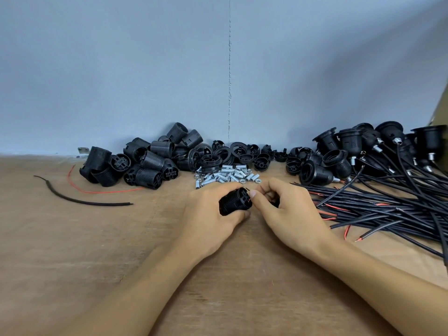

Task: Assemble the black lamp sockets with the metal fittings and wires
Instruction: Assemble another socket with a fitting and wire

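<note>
Near the middle of the table [97,238], just before the metal fittings [225,177], the left hand [208,212] curls its fingers round a light, rigid black socket [234,202], best gripped by its ribbed threads, while the right hand [288,214] pinches what seems a wire [247,189] at its terminal end

A socket [234,201] lies on its side at the centre: a black ribbed barrel, its terminal end turned to 3 o'clock. The left hand [211,214] grips it. The right hand [286,209] has its thumb at that end and its fingers curled round a dark part [275,202] that is mostly hidden.

Bare barrels [150,161] are heaped at 10 o'clock and black caps [242,154] at 12. Silver threaded fittings [225,175] and nuts lie loose just beyond the hands. Finished sockets [351,151] are piled at 2 o'clock, their black wires [378,207] with red cores fanning toward 4. A stray wire [80,200] lies at 9.
</note>
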A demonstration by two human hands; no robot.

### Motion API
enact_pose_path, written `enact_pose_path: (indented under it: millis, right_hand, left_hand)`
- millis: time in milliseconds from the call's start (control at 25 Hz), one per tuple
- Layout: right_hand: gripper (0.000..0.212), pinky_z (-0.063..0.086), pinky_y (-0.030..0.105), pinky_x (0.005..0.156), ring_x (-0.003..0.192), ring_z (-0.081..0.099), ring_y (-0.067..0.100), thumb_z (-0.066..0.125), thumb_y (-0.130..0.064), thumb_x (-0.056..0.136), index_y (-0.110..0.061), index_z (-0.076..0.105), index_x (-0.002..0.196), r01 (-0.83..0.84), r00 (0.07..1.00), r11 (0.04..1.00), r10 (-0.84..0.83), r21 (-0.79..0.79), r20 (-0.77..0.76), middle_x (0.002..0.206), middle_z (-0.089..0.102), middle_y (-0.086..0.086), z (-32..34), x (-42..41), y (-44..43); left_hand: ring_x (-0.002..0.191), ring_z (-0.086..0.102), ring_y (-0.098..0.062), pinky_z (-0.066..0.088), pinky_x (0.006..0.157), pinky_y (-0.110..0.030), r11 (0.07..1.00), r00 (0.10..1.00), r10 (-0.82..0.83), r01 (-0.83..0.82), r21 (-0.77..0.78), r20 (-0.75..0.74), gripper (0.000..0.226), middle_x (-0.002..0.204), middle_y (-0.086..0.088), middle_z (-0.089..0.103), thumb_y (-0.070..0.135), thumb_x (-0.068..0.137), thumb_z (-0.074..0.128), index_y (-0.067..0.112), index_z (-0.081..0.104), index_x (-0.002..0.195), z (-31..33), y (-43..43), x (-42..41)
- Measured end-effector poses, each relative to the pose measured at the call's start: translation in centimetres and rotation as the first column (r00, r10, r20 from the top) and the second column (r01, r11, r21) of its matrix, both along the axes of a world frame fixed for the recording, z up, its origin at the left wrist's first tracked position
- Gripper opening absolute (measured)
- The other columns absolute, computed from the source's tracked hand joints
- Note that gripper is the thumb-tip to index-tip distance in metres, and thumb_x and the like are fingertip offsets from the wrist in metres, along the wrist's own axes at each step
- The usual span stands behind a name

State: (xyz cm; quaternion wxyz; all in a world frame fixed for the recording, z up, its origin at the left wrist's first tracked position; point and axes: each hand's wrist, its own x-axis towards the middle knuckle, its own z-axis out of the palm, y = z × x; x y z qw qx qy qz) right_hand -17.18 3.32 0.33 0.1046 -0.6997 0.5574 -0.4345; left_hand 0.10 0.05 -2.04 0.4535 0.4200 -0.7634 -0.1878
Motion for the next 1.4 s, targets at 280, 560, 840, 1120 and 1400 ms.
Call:
enact_pose_path:
  millis: [280, 560, 840, 1120, 1400]
  right_hand:
    - [0.023, 0.035, 0.015, 0.054, 0.056, 0.047, 0.006, 0.064, -0.021, 0.093, -0.024, 0.059, 0.071, 0.000, 1.000, 0.999, 0.000, 0.044, -0.003, 0.053, 0.052, -0.009, 0.13, 0.20, 0.03]
    - [0.026, 0.035, 0.016, 0.055, 0.057, 0.048, 0.005, 0.064, -0.018, 0.093, -0.027, 0.058, 0.070, 0.000, 1.000, 0.996, -0.001, 0.085, 0.011, 0.053, 0.051, -0.009, 0.26, 0.54, 0.26]
    - [0.019, 0.038, 0.014, 0.060, 0.062, 0.054, 0.002, 0.066, -0.024, 0.092, -0.026, 0.065, 0.074, 0.000, 0.995, 0.998, -0.007, 0.064, 0.098, 0.060, 0.060, -0.013, 0.24, 0.55, 0.41]
    - [0.006, 0.050, 0.024, 0.080, 0.082, 0.065, 0.008, 0.070, -0.022, 0.091, -0.022, 0.076, 0.090, -0.102, 0.966, 0.992, 0.081, 0.076, 0.244, 0.088, 0.073, -0.008, 0.38, -0.03, 0.25]
    - [0.007, 0.047, 0.017, 0.075, 0.081, 0.063, 0.005, 0.072, -0.020, 0.090, -0.025, 0.077, 0.091, -0.085, 0.996, 0.995, 0.086, -0.044, 0.010, 0.085, 0.070, -0.010, 0.49, -0.08, 0.45]
  left_hand:
    - [0.085, 0.071, -0.006, 0.060, 0.082, -0.043, 0.997, 0.999, -0.014, 0.017, 0.076, -0.041, 0.037, 0.089, 0.017, 0.074, 0.034, 0.067, 0.080, 0.043, 0.070, 0.101, -0.14, -0.19, -0.17]
    - [0.084, 0.071, -0.012, 0.060, 0.080, -0.047, 0.995, 0.998, -0.048, 0.051, 0.082, -0.043, 0.032, 0.087, 0.013, 0.073, 0.039, 0.067, 0.076, 0.042, 0.071, 0.099, -0.42, -0.35, -0.42]
    - [0.096, 0.071, -0.006, 0.057, 0.091, -0.043, 0.992, 0.994, -0.060, 0.069, 0.110, -0.087, 0.044, 0.099, 0.018, 0.074, 0.030, 0.067, 0.080, 0.047, 0.068, 0.106, -0.34, -0.36, -0.12]
    - [0.106, 0.069, -0.013, 0.053, 0.099, -0.048, 0.986, 0.983, -0.082, 0.104, 0.129, -0.166, 0.047, 0.106, 0.015, 0.072, 0.020, 0.069, 0.077, 0.046, 0.059, 0.104, -0.42, -0.62, 0.17]
    - [0.106, 0.066, -0.023, 0.051, 0.098, -0.054, 0.987, 0.981, -0.115, 0.132, 0.095, -0.159, 0.046, 0.104, 0.009, 0.068, 0.016, 0.072, 0.072, 0.043, 0.055, 0.104, -0.53, -0.69, 0.23]
